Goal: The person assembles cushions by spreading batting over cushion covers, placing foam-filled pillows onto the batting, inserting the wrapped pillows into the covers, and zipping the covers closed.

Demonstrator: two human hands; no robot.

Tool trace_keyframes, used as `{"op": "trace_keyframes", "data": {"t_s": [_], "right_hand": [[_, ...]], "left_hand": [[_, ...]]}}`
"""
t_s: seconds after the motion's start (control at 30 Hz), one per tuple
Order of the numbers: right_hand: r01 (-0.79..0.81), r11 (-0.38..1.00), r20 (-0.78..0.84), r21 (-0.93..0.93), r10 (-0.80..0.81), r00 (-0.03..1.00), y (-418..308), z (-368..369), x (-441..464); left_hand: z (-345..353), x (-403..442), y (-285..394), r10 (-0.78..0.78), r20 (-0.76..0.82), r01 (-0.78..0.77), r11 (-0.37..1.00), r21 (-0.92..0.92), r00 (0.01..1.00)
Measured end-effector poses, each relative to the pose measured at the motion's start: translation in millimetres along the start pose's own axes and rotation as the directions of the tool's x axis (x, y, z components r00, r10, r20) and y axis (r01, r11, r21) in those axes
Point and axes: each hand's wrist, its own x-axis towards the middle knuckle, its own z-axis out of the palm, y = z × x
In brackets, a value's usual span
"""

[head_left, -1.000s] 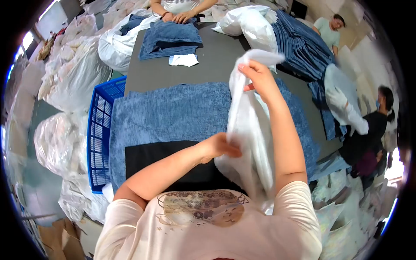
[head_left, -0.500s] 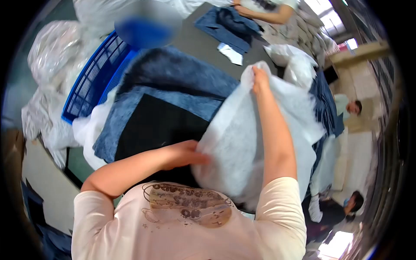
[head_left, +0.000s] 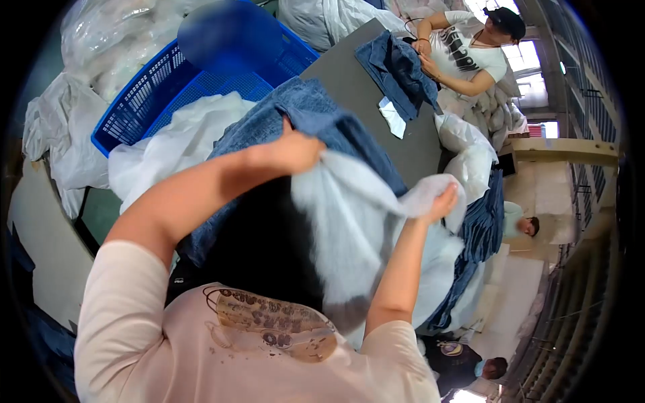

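Observation:
A white, thin, fluffy-looking sheet (head_left: pixel 363 235) hangs between my two hands, its top edge sagging. My left hand (head_left: pixel 295 149) grips its left corner above the blue denim-like cloth (head_left: pixel 269 111), fingers closed. On the right, my right hand (head_left: pixel 442 201) pinches a bunched part of the sheet, with some of it rising around the fingers. Beneath the sheet lies a black cloth (head_left: pixel 259 235) close to my body, on top of the blue cloth. The lower end of the sheet hangs near my shirt front.
A blue basket (head_left: pixel 138 91) stands beyond the left side, near white plastic (head_left: pixel 185 131). Across the grey table (head_left: pixel 342 74), a person (head_left: pixel 463 57) handles folded denim (head_left: pixel 396 70); a small white piece (head_left: pixel 392 117) lies nearby. Stacked denim (head_left: pixel 485 218) and two other people are at the right.
The view has turned. My left hand has moved up and forward and taken hold of the sheet's left corner. The sheet is now stretched between both hands; the blue cloth is more rumpled.

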Motion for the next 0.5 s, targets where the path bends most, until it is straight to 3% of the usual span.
{"op": "trace_keyframes", "data": {"t_s": [0.03,0.07,0.1,0.13,0.2,0.23,0.27,0.3,0.33,0.37,0.4,0.43,0.47,0.5], "right_hand": [[-0.199,0.969,-0.003,0.147,0.201,0.979,-24,-6,9],[-0.34,0.898,0.013,0.279,0.351,0.936,-52,-5,13],[-0.459,0.789,0.05,0.409,0.483,0.874,-69,3,19],[-0.516,0.758,0.157,0.398,0.498,0.853,-75,13,27],[-0.646,0.688,0.352,0.329,0.546,0.761,-81,27,31],[-0.698,0.66,0.432,0.279,0.562,0.705,-83,34,31],[-0.74,0.628,0.511,0.241,0.566,0.647,-86,50,34],[-0.728,0.674,0.559,0.123,0.559,0.613,-83,62,37],[-0.73,0.678,0.582,0.087,0.56,0.59,-85,77,37],[-0.729,0.683,0.609,0.049,0.559,0.564,-87,94,38],[-0.725,0.689,0.637,0.01,0.555,0.536,-90,115,39],[-0.735,0.678,0.697,-0.008,0.531,0.483,-93,143,39],[-0.743,0.669,0.753,-0.032,0.505,0.423,-95,173,37],[-0.749,0.659,0.824,-0.067,0.46,0.331,-102,204,33]], "left_hand": [[25,37,-27,0.014,-0.312,-0.024,0.999,-0.028,0.95],[50,64,-50,0.01,-0.592,-0.05,0.998,-0.05,0.806],[49,68,-53,0.011,-0.619,-0.063,0.996,-0.063,0.786],[39,66,-51,0.011,-0.646,-0.076,0.994,-0.073,0.763],[21,43,-59,0.007,-0.515,-0.28,0.846,-0.454,0.857],[-9,12,-68,0.078,-0.366,-0.348,0.542,-0.765,0.927],[-34,-27,-75,0.197,-0.183,-0.238,0.306,-0.922,0.963],[-48,-72,-75,0.35,-0.025,-0.055,0.074,-0.996,0.936],[-52,-110,-67,0.138,0.12,0.097,0.161,-0.982,0.983],[-60,-153,-53,0.048,0.163,0.146,0.254,-0.956,0.985],[-64,-179,-52,0.14,0.218,0.137,0.439,-0.888,0.966],[-54,-201,-55,0.241,0.18,0.102,0.304,-0.947,0.954],[-47,-218,-57,0.21,0.189,0.138,0.234,-0.962,0.959],[-38,-231,-59,0.126,0.155,0.154,0.021,-0.988,0.98]]}}
